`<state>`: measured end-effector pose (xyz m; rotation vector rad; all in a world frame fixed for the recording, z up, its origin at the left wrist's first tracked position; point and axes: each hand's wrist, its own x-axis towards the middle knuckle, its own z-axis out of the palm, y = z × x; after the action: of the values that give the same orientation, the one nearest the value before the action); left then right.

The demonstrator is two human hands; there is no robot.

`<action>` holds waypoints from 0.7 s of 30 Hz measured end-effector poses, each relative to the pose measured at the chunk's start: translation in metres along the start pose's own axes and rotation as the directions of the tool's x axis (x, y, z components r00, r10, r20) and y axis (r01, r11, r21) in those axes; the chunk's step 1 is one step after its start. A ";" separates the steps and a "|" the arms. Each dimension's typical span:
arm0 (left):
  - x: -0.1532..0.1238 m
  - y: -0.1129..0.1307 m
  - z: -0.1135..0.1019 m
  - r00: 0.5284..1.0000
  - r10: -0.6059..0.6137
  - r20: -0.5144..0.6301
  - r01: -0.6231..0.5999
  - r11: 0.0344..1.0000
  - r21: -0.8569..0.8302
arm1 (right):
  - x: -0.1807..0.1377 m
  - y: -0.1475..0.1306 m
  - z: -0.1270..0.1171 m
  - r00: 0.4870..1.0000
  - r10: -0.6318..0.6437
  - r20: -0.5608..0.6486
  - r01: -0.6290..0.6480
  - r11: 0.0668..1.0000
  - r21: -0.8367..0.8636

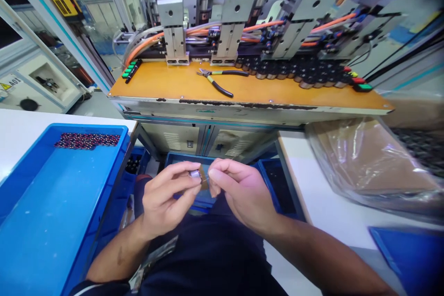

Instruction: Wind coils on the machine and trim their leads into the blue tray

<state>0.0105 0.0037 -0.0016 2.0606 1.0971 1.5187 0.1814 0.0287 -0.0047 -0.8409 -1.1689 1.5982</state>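
At lap level, before the torso: left hand (163, 199), forearm entering from lower left, wrist bent slightly back, palm turned inward. Pinches small silvery metal cylinder (194, 174) between thumb and forefinger tips; other fingers curled loosely underneath.

Right hand (239, 194): forearm entering from lower right, back of hand up, knuckles raised. Thumb and forefinger closed to a fine pinch against the cylinder's right end, remaining fingers folded in behind. What sits between those two tips is too small to tell. Both hands touching at the fingertips, cylinder between them, roughly horizontal.

Directly below the hands: open blue plastic bin (187, 159), contents not legible.

Left of the hands: large shallow blue plastic tray (52, 203) on a white table, with a strip of small dark reddish parts (86, 140) packed along its far wall.

Ahead, well apart from the hands: orange-topped worn bench (166, 85). On it, black-handled cutting pliers (217, 78) lying flat, and a dense row of dark cylindrical coils (305, 74) at the foot of the grey metal machine (236, 9).

Right side: crumpled clear plastic bag (367, 162) on a white table.
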 end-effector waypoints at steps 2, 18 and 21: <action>0.000 -0.002 -0.006 0.998 -0.056 -0.037 0.056 0.998 -0.009 | 0.019 -0.012 -0.006 0.996 -0.087 0.029 0.091 0.979 -0.181; -0.006 0.002 -0.034 0.926 -0.262 -0.273 0.240 0.964 -0.112 | 0.248 -0.032 -0.102 0.896 -0.173 0.409 0.391 -0.131 -0.911; -0.005 0.001 -0.033 0.917 -0.281 -0.281 0.249 0.958 -0.144 | 0.231 -0.034 -0.104 0.883 -0.162 0.441 0.414 -0.172 -0.894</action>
<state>-0.0204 -0.0059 0.0076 1.5683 1.3135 1.7402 0.2134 0.2825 -0.0034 -1.1511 -2.5789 -0.0298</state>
